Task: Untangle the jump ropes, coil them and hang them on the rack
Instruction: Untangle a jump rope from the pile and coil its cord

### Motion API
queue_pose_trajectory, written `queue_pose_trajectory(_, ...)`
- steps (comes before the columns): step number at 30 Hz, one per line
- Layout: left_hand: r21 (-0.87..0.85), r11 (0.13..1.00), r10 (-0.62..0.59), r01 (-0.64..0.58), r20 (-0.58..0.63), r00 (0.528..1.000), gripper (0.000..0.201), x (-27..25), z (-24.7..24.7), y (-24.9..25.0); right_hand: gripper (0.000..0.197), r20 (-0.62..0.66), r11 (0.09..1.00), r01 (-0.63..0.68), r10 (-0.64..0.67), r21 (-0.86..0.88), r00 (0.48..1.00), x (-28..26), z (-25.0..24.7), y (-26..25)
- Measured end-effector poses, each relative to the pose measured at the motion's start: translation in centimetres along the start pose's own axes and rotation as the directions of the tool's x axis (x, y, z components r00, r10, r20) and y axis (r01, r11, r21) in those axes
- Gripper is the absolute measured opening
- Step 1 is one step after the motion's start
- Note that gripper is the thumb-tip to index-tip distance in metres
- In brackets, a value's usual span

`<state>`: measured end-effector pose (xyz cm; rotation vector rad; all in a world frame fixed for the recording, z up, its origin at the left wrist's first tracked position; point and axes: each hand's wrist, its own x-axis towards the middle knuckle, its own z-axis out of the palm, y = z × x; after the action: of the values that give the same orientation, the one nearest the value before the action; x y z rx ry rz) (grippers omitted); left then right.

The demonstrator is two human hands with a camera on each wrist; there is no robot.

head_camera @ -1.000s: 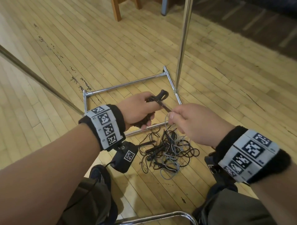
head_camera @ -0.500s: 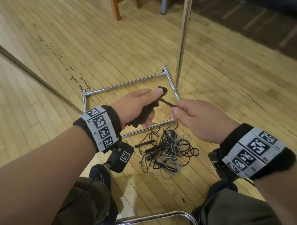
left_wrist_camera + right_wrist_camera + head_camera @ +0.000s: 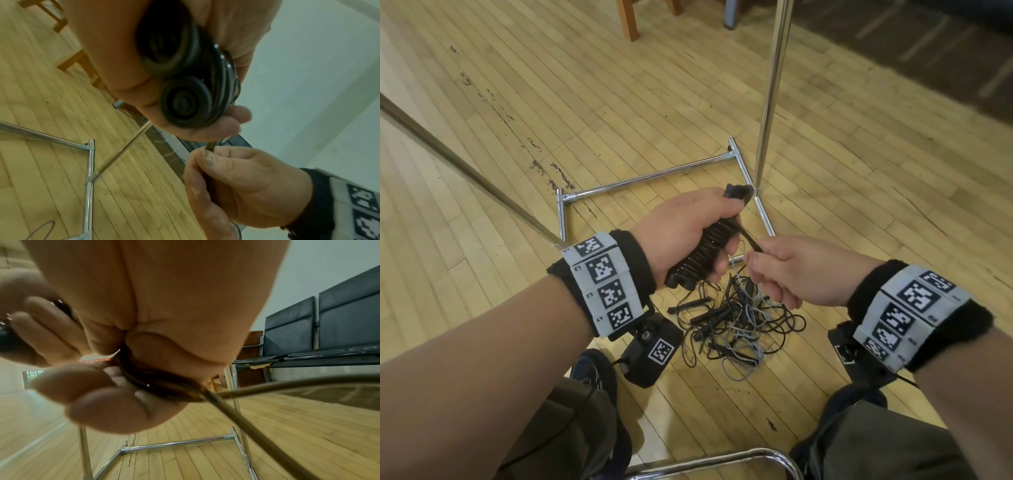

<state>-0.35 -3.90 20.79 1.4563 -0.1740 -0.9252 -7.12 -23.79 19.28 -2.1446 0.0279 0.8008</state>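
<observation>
My left hand (image 3: 685, 222) grips a pair of black jump-rope handles with black rope wound round them (image 3: 702, 253); their round ends (image 3: 185, 100) face the left wrist camera. A short black stretch of that rope (image 3: 751, 241) runs to my right hand (image 3: 784, 270), which pinches it just right of the bundle. In the right wrist view the black loop (image 3: 156, 384) sits between thumb and fingers. Below both hands a tangle of black and grey ropes (image 3: 736, 329) lies on the floor. A thin grey rope (image 3: 734, 274) hangs from the hands into it.
The chrome rack base (image 3: 654, 176) lies on the wooden floor behind the tangle, with its upright pole (image 3: 770, 92) at the right corner. A slanted metal pole (image 3: 465, 171) crosses at left. A chrome chair tube (image 3: 705, 460) is near my knees. Black benches (image 3: 339, 318) stand at far right.
My left hand has turned so the wound bundle shows more, thumb now over the top handle. The right hand has dropped a little lower, still pinching the rope.
</observation>
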Motion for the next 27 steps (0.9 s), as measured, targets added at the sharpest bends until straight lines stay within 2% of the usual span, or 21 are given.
queue_pose_trajectory(5,0.071,0.996,0.058,-0.057,-0.007,0.998,0.042,0.1,-0.1,0.1,0.039,0.018,0.999,0.012,-0.013,0.038,1.0,0.6,0.0,0.1)
queue_pose_trajectory(6,0.095,0.994,0.048,-0.049,0.021,0.999,0.044,0.0,-0.2,0.1,0.038,0.014,0.999,0.004,-0.004,0.047,1.0,0.6,-0.1,0.2)
queue_pose_trajectory(8,0.144,0.99,-0.029,0.004,0.174,0.984,0.041,-0.1,0.0,0.2,0.035,0.024,0.999,-0.03,0.029,0.012,0.999,0.6,-0.2,0.3)
queue_pose_trajectory(10,0.276,0.961,-0.128,0.027,0.355,0.926,0.028,-0.4,0.7,-0.1,0.029,0.08,0.989,-0.041,0.052,-0.139,0.995,0.5,-0.2,0.4)
queue_pose_trajectory(11,0.377,0.926,-0.187,0.031,0.386,0.903,0.021,-0.5,1.2,-0.4,0.023,0.11,0.973,-0.029,0.056,-0.227,0.992,0.5,-0.2,0.4)
queue_pose_trajectory(12,0.487,0.872,-0.249,0.044,0.364,0.897,0.019,-0.6,1.6,-0.9,0.015,0.14,0.954,-0.008,0.052,-0.299,0.989,0.6,-0.1,0.4)
queue_pose_trajectory(14,0.663,0.745,-0.335,0.081,0.266,0.904,0.025,-0.8,2.5,-1.9,0.014,0.147,0.918,0.011,0.051,-0.397,0.988,0.8,0.1,0.1)
queue_pose_trajectory(17,0.786,0.614,-0.346,0.073,0.184,0.92,0.03,-0.9,3.3,-3.0,0.013,0.059,0.869,0.012,0.02,-0.494,0.998,1.3,0.3,-0.6)
queue_pose_trajectory(21,0.835,0.537,-0.367,0.123,0.099,0.925,0.033,-0.8,3.3,-3.7,0.013,-0.057,0.856,0.02,-0.058,-0.517,0.997,1.8,0.0,-1.6)
queue_pose_trajectory(24,0.861,0.487,-0.393,0.147,0.066,0.917,0.033,-0.8,3.2,-4.1,0.012,-0.078,0.844,0.029,-0.084,-0.535,0.993,1.6,0.2,-3.0)
queue_pose_trajectory(27,0.848,0.501,-0.361,0.175,0.021,0.932,0.022,-0.4,3.2,-4.4,0.014,-0.105,0.822,0.021,-0.099,-0.57,0.989,0.7,0.3,-4.4)
